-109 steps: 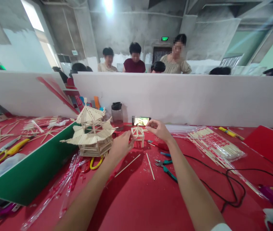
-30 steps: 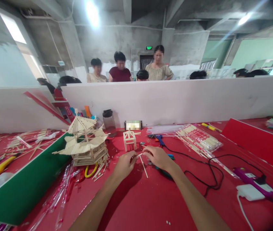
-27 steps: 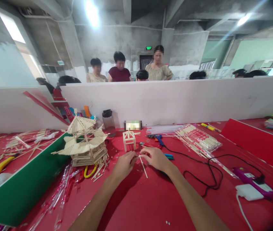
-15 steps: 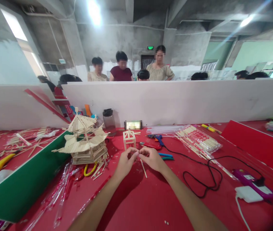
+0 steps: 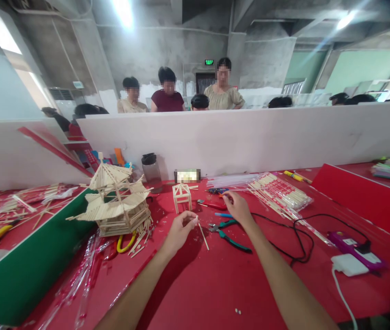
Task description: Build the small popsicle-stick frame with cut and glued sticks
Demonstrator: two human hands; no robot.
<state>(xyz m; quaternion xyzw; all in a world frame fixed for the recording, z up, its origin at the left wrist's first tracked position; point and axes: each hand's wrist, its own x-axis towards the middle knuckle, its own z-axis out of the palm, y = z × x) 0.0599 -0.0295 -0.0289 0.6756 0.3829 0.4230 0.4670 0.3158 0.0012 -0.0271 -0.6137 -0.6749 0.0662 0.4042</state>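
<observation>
My left hand (image 5: 180, 228) is closed in a pinch on a short wooden stick piece (image 5: 195, 221), held just above the red table (image 5: 198, 288). A longer stick (image 5: 203, 236) lies right below it. My right hand (image 5: 237, 206) reaches forward, fingers stretched out and empty, fingertips at the blue glue gun (image 5: 216, 190). A small stick frame (image 5: 182, 197) stands just beyond my left hand. A large stick pagoda model (image 5: 115, 198) stands to the left. Teal pliers (image 5: 229, 230) lie between my hands, and a red-handled cutter (image 5: 210, 205) lies behind them.
Packets of chopsticks (image 5: 282, 193) lie at the right, near a black cable (image 5: 299, 233), a purple device (image 5: 350, 240) and a white charger (image 5: 347, 264). A green board (image 5: 26, 266), a bottle (image 5: 150, 167) and a phone (image 5: 187, 175) are here too. People stand behind the white partition (image 5: 266, 137).
Both hands were pinching the stick piece together. Now my right hand has let go and moved forward and right to the glue gun, uncovering the pliers. My left hand keeps the piece.
</observation>
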